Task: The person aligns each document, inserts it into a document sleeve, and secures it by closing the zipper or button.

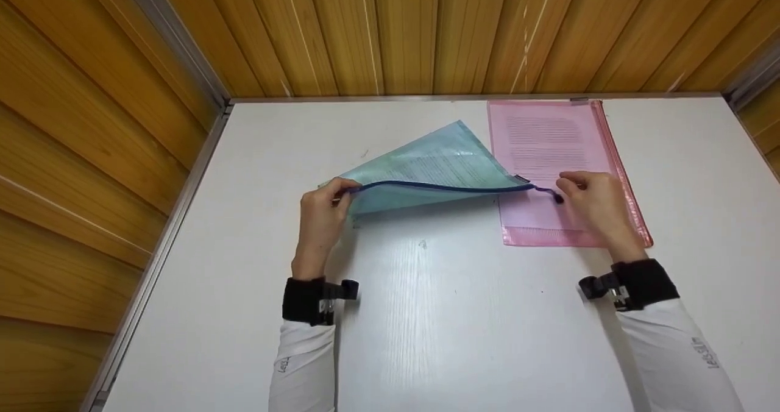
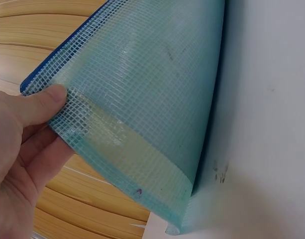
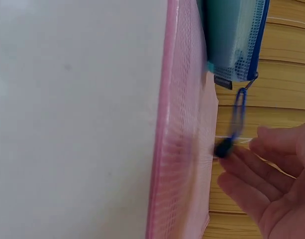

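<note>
My left hand (image 1: 322, 222) pinches one corner of a blue-green mesh zipper document pouch (image 1: 420, 162), thumb on one face and fingers behind, as the left wrist view shows. The pouch is tilted, its dark blue zipper edge (image 1: 439, 187) lifted toward me and a printed sheet visible inside. From the zipper's right end hangs a blue cord pull (image 3: 239, 107) with a dark tip (image 3: 223, 148). My right hand (image 3: 271, 174) is beside that tip, fingers loosely bent and a gap between thumb and fingers. Whether a fingertip touches the tip I cannot tell.
A pink mesh zipper pouch (image 1: 554, 211) with a printed sheet inside lies flat on the white table (image 1: 451, 320), under my right hand and partly beneath the blue-green pouch's right end. Wood-patterned panels (image 1: 402, 34) stand behind the table and along its left side.
</note>
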